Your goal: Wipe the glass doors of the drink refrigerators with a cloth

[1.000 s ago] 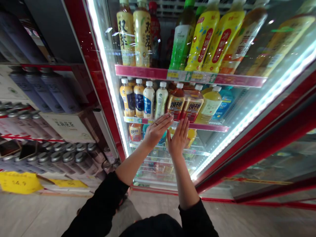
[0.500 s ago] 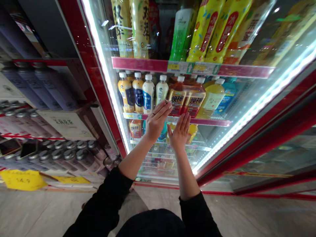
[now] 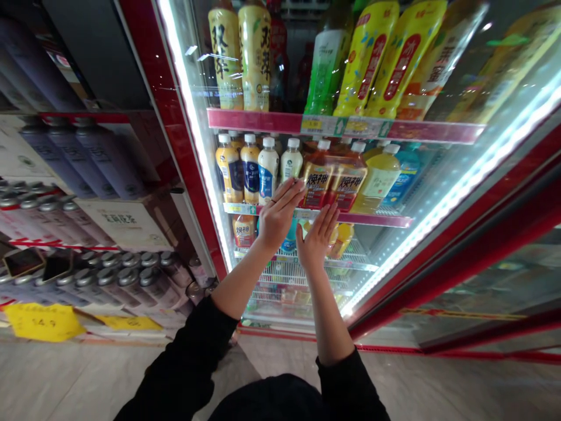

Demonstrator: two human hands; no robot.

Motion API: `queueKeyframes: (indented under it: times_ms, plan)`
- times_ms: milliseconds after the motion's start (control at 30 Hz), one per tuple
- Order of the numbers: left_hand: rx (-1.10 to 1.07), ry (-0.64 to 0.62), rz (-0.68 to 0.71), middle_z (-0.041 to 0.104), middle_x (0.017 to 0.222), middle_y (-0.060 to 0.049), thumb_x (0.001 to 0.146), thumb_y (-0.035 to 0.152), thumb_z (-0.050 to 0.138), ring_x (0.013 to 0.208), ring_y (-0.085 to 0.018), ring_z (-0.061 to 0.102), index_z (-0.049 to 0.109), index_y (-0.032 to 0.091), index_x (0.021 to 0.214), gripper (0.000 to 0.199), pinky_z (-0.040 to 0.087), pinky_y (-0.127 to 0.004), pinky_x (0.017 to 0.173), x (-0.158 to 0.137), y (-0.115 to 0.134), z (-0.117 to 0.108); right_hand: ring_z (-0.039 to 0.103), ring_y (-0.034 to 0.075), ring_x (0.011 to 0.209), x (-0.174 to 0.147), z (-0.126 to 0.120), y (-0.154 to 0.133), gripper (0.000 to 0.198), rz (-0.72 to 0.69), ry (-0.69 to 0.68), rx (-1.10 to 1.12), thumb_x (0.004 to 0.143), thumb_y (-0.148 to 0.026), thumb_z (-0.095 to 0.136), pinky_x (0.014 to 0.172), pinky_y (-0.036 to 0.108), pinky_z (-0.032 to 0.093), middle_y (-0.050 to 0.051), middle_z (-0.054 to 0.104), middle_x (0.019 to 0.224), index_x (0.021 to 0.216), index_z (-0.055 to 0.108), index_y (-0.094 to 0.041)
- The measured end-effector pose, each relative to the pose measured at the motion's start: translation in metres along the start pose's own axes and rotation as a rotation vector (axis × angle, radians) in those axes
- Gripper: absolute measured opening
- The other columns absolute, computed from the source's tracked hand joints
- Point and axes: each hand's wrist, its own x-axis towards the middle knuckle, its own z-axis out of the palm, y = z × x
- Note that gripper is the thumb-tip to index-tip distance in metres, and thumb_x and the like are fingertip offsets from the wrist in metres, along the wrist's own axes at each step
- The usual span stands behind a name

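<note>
My left hand [image 3: 279,217] is stretched out flat with its fingers together, a dark ring on one finger. Its fingertips overlap the lower left of a red-brown drink bottle [image 3: 316,182] on the middle shelf. My right hand [image 3: 316,238] lies lower and to the right, fingers straight and thumb apart. Its fingertips come just below a second red-brown bottle [image 3: 349,186], over the shelf's pink front strip [image 3: 372,218]. Whether either palm presses on glass, strip or bottles I cannot tell. Left of these stand a pale green bottle [image 3: 291,159] and a blue-labelled white bottle [image 3: 267,169].
Tall yellow bottles [image 3: 405,58] fill the upper shelf. Bright light strips [image 3: 397,251] line the red-framed cooler. At left, a rack holds purple-grey bottles [image 3: 109,155], a carton [image 3: 125,225] and a yellow price sign [image 3: 44,321]. Grey floor tiles [image 3: 272,354] lie below.
The view has shifted slightly, so the rack and shelves sit a little further right and lower. Both hands keep nearly the same pose and place before the middle shelf.
</note>
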Motion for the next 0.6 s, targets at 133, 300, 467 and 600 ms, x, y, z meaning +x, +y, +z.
queueKeyframes:
  times_ms: [133, 300, 467, 600]
  plan:
    - [-0.021, -0.121, 0.131, 0.068, 0.16, -0.004, 0.112, 0.005, 0.047, 0.157, -0.022, 0.056, 0.039, 0.029, 0.173, 0.066, 0.057, -0.047, 0.131, -0.007, 0.011, 0.005, 0.002, 0.033, 0.177, -0.003, 0.0, 0.01, 0.091, -0.021, -0.024, -0.04, 0.115, -0.052, 0.037, 0.141, 0.062, 0.021, 0.025, 0.007, 0.189, 0.179, -0.012, -0.011]
    - [-0.018, -0.076, 0.187, 0.075, 0.151, -0.003, 0.111, 0.005, 0.054, 0.151, -0.02, 0.063, 0.046, 0.028, 0.169, 0.063, 0.062, -0.04, 0.125, -0.027, -0.008, -0.028, 0.012, 0.035, 0.176, -0.004, -0.001, 0.02, 0.09, -0.066, -0.008, -0.03, 0.115, -0.054, 0.038, 0.139, 0.065, 0.029, 0.019, 0.007, 0.19, 0.179, -0.016, -0.021]
    - [-0.072, 0.136, 0.042, 0.068, 0.159, 0.001, 0.111, 0.001, 0.049, 0.157, -0.023, 0.057, 0.046, 0.039, 0.17, 0.07, 0.056, -0.047, 0.131, 0.012, -0.019, -0.015, 0.01, 0.036, 0.176, -0.004, 0.002, 0.02, 0.091, -0.084, 0.017, 0.002, 0.115, -0.053, 0.04, 0.138, 0.068, 0.028, 0.018, 0.005, 0.191, 0.178, -0.018, -0.024]
    - [-0.104, 0.045, 0.099, 0.064, 0.165, 0.001, 0.112, 0.003, 0.048, 0.159, -0.024, 0.054, 0.031, 0.04, 0.176, 0.076, 0.055, -0.05, 0.132, 0.024, -0.003, 0.008, 0.008, 0.036, 0.177, -0.004, 0.002, 0.02, 0.092, -0.088, 0.012, 0.0, 0.115, -0.051, 0.042, 0.138, 0.069, 0.028, 0.018, 0.003, 0.191, 0.178, -0.019, -0.024]
